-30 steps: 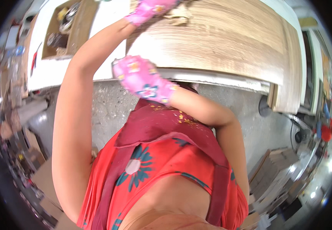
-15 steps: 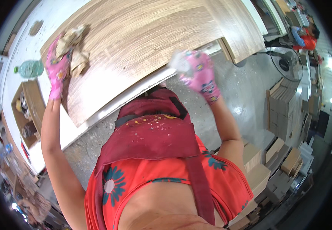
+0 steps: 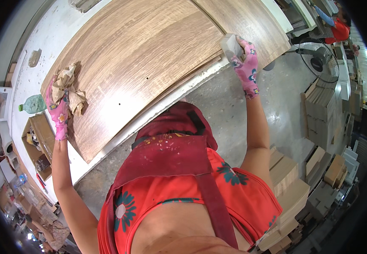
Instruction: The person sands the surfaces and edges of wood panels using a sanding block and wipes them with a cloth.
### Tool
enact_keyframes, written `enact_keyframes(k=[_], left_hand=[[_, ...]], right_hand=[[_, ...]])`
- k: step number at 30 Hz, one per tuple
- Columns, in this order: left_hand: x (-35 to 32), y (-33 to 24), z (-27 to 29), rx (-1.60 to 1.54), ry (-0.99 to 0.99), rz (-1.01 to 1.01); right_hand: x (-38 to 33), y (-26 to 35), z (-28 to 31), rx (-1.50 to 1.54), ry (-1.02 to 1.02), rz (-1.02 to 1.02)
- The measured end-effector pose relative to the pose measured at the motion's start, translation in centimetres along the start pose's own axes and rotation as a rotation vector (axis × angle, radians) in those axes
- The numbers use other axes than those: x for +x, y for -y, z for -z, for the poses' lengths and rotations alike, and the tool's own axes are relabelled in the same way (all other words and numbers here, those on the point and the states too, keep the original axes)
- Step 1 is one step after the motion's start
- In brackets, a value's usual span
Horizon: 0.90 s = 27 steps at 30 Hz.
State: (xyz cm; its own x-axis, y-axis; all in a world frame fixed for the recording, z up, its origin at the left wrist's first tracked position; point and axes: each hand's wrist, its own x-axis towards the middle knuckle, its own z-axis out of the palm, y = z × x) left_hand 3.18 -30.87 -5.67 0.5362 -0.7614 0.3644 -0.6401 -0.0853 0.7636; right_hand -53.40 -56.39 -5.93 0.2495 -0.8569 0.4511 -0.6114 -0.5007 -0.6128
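Wood-grain panel (image 3: pixel 149 55) lies on the white tabletop (image 3: pixel 26 80) before the person; it probably calls for steady support at its left end and even pressure with the pale block (image 3: pixel 230 44) held flat. There, the left hand (image 3: pixel 59 114) has its gloved fingers curled round a crumpled beige cloth (image 3: pixel 64 82). Farther out, the right hand (image 3: pixel 247 65) grips the block between its fingers by the panel's near right corner; whether the 2 touch is unclear.

green bottle (image 3: pixel 35 104) near an open cardboard box (image 3: pixel 43 133) of small items (image 3: pixel 33 140), slim red object (image 3: pixel 40 181) beside the box, caged fan (image 3: pixel 316 62), stacked grey boards (image 3: pixel 319 116), co-worker (image 3: pixel 340 32) in red top
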Motion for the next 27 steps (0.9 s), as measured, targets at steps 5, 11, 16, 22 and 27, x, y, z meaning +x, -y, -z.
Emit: enact_keyframes(k=[5, 11, 16, 22, 27], left_hand=[[0.0, 0.5, -0.2, -0.007, -0.009, 0.044], [0.2, 1.0, 0.1, -0.007, -0.023, 0.080], [0.5, -0.9, 0.0, -0.001, 0.039, 0.070], [-4.4, -12.8, -3.6, -0.102, 0.548, 0.042], [-6.5, -17.3, -7.2, 0.435, 0.838, -0.723]], right_hand=[[0.0, -3.1, 1.3, -0.242, -0.048, 0.008], [1.0, 0.6, 2.5, -0.141, 0.111, 0.058], [0.4, -2.4, 3.6, -0.109, 0.062, -0.100], [-2.6, -5.9, 2.5, 0.392, -0.071, -0.344], [-2.6, -3.4, 2.6, 0.633, -0.051, -0.461]])
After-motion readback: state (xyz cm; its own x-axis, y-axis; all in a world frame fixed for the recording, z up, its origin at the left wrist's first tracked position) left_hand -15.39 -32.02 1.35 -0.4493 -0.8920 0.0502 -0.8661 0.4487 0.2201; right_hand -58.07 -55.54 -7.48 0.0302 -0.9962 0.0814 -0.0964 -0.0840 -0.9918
